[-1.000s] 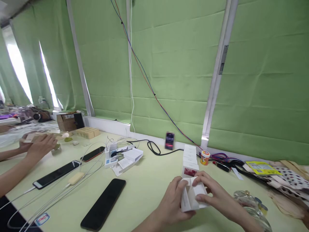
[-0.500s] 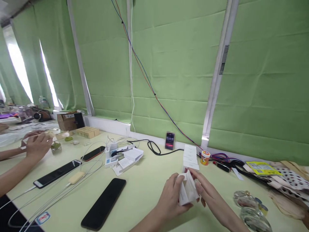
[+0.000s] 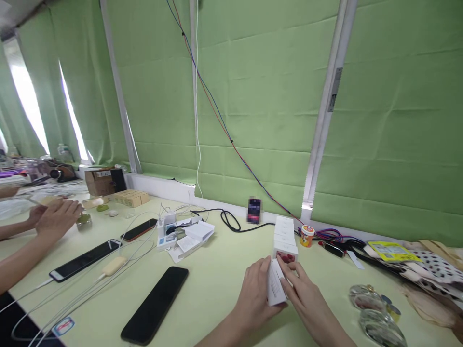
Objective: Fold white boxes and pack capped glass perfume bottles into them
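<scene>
A small white box (image 3: 276, 288) with fine print on its side is held between my two hands, just above the table. My left hand (image 3: 253, 291) wraps round its left side, thumb hidden. Against its right side and upper edge press the fingers of my right hand (image 3: 302, 294). Right beyond my fingertips stands a row of similar white boxes (image 3: 285, 236), the nearest with a red picture on its front.
A black phone (image 3: 155, 306) lies left of my hands. An orange tub (image 3: 307, 236) stands by the box row. Glass jars (image 3: 381, 327) are at the lower right. Opened packaging (image 3: 193, 238) and white cables lie left. A co-worker's hands (image 3: 58, 217) work at far left.
The box in my hands was open at the top, its inside showing; now that side looks closed. My right hand has shifted onto its upper edge, and the nearest row box shows more.
</scene>
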A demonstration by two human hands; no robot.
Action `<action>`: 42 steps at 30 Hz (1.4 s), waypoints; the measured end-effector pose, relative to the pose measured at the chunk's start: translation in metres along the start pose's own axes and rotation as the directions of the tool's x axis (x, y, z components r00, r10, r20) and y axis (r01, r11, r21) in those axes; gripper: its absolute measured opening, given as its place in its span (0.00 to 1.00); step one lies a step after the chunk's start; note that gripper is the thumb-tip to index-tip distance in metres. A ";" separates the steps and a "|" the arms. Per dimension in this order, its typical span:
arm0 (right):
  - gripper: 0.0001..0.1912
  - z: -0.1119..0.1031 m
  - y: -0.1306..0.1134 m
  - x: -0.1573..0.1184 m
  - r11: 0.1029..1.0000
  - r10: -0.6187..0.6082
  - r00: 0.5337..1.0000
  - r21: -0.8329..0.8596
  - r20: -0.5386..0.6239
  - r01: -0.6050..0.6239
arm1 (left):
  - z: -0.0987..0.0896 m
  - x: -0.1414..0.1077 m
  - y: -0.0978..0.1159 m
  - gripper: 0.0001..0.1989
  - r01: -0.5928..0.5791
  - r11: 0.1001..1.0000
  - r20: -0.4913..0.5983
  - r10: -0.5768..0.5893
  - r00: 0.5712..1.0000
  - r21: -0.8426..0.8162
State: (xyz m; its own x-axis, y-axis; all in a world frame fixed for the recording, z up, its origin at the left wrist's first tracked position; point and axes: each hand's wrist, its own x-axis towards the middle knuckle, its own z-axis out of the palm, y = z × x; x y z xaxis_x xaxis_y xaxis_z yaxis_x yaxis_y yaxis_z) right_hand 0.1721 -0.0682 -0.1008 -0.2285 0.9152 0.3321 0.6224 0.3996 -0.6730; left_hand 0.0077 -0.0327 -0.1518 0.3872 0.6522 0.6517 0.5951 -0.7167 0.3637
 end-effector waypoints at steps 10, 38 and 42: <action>0.27 0.036 0.021 -0.003 0.984 -0.037 0.989 -0.177 -0.143 0.011 | -0.005 -0.001 0.003 0.39 -0.034 0.997 -0.015 0.035 0.999 0.072; 0.20 -0.009 0.015 0.002 0.989 -0.134 0.969 -0.088 -0.207 0.118 | -0.015 0.005 -0.007 0.32 -0.303 0.937 0.116 0.286 0.951 0.176; 0.20 -0.026 0.015 0.008 0.997 0.031 0.988 0.074 -0.151 -0.020 | -0.022 0.006 0.011 0.24 -0.677 0.716 0.315 0.612 0.726 0.170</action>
State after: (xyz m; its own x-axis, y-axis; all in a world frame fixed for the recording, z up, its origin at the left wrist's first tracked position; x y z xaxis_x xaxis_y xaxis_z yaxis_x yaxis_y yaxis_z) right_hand 0.1990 -0.0565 -0.0916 -0.0929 0.9086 0.4072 0.5700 0.3838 -0.7265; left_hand 0.0006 -0.0419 -0.1290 0.8667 0.1124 0.4861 0.2834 -0.9128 -0.2942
